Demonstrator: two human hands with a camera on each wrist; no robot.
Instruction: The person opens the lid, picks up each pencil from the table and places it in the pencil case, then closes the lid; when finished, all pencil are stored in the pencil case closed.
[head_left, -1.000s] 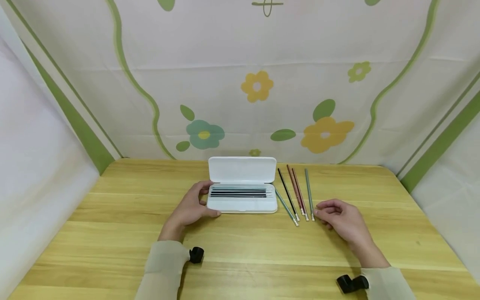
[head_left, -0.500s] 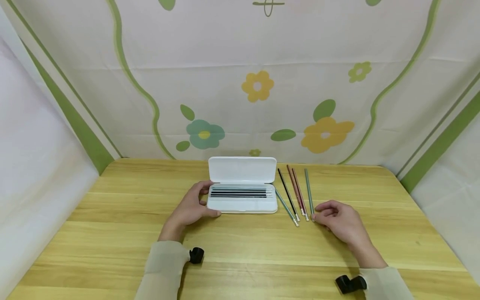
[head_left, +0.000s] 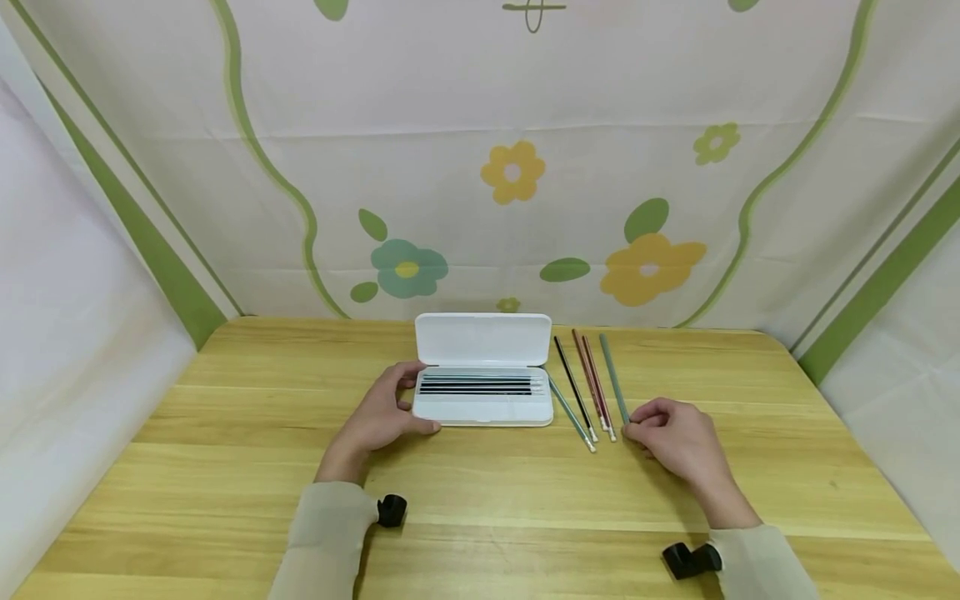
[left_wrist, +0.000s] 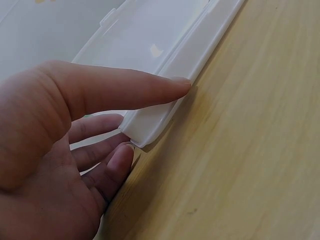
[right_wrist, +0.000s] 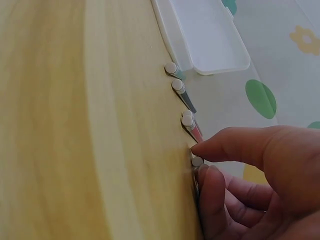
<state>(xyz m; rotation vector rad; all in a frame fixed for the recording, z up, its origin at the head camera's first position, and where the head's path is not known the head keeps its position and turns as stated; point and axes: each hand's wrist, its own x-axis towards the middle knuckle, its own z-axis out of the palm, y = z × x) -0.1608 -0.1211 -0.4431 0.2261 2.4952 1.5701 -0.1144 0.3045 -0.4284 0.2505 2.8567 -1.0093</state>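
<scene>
A white pencil case (head_left: 483, 412) stands with its lid raised, and several teal and black pencils (head_left: 476, 385) lie lengthwise in it. My left hand (head_left: 380, 414) holds the case's left end, thumb along the front side and fingers at the end wall; the left wrist view shows this closely. My right hand (head_left: 682, 437) pinches a teal pencil (head_left: 612, 371) by its eraser end between thumb and fingers. In the right wrist view that white eraser (right_wrist: 197, 161) sits between the fingertips. The pencil's far end points toward the back of the table.
Between the case and my right hand lie a teal pencil (head_left: 572, 415), a black pencil (head_left: 574, 383) and two red pencils (head_left: 595, 379), erasers toward me. A flowered curtain (head_left: 465, 225) hangs behind the wooden table (head_left: 510, 517).
My right thumb and fingers have closed on the rightmost teal pencil. That pencil has shifted slightly left and its tilt has changed. My left hand and the case stay put.
</scene>
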